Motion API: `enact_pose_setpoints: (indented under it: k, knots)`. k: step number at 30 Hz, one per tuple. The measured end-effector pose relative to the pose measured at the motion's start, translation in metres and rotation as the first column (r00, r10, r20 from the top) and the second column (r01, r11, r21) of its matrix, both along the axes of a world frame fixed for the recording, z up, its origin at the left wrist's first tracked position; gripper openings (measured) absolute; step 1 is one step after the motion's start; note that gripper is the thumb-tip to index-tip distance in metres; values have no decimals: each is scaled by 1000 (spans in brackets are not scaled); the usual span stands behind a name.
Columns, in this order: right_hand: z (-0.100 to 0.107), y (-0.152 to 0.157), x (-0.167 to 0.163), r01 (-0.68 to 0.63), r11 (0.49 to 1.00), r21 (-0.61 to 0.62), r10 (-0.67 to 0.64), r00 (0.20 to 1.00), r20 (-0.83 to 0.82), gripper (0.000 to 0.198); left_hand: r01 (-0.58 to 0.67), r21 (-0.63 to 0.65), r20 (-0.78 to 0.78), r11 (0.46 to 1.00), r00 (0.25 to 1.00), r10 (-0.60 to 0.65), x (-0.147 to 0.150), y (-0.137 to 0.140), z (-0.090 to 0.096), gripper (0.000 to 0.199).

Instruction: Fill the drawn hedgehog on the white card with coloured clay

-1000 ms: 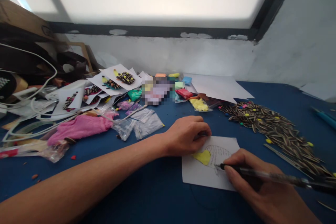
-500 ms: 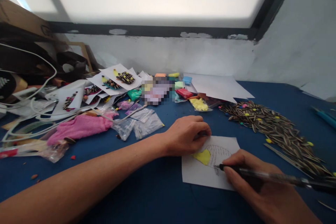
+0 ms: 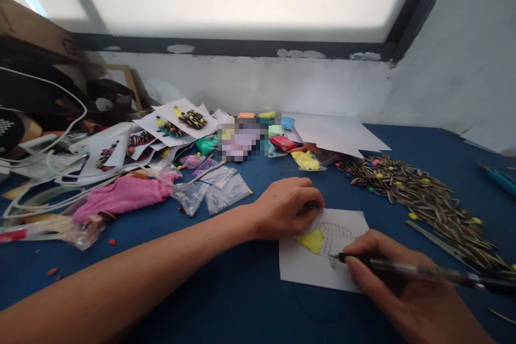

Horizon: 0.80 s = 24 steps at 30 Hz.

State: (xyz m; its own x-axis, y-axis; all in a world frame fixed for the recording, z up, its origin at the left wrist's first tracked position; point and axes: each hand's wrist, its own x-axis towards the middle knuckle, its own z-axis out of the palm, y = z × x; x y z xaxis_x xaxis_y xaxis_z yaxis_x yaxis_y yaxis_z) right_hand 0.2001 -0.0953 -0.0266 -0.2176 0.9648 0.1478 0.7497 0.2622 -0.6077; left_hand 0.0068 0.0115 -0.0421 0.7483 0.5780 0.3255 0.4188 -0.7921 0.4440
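you have the pen (image 3: 427, 274) in your right hand (image 3: 397, 274), its fingers grasping the barrel close to the black grip, with the tip at the lower line of the drawing (image 3: 336, 231). that drawing sits on a small white sheet (image 3: 302, 271), which lies flat on the blue counter (image 3: 226, 301), right of the middle and well forward of the back edge. at the left end of the rounded outline there is a bright yellow patch (image 3: 312, 241); rows of short marks fill much of the rest, and a few dark strokes stand just below it.

your left hand (image 3: 288, 207) rests over the sheet's upper left corner, fingers curled inward; you can't tell from here whether they pinch anything underneath.

toward the counter's right side, a long heap of striped seeds (image 3: 423, 193) spreads out with small colored beads among them, and a slim metal tool (image 3: 437, 239) lies along its near side. near the back edge you have blank white sheets (image 3: 334, 131), with a yellow packet (image 3: 305, 160) and a red packet (image 3: 283, 143) in front and to the left. on the counter's left side, seed-covered papers (image 3: 191, 118) overlap behind a pink lump (image 3: 124, 196), and clear bags (image 3: 228, 191) lie between that lump and your left hand.
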Motion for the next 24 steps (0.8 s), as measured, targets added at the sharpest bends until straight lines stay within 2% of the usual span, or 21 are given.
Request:
enact_pose_setpoints:
  k: [6,14,24]
  knots:
    - [-2,4,10,175,983,64,-177,984,29,24,6,-10,-1,1000,1000,-6,0,0,2,17]
    - [-2,3,8,171,983,69,-173,985,25,27,5,-11,12,1000,1000,-5,-1,1,1,17]
    - [-4,6,12,93,994,54,-96,993,64,24,6,-4,6,1000,1000,-6,0,0,1,17]
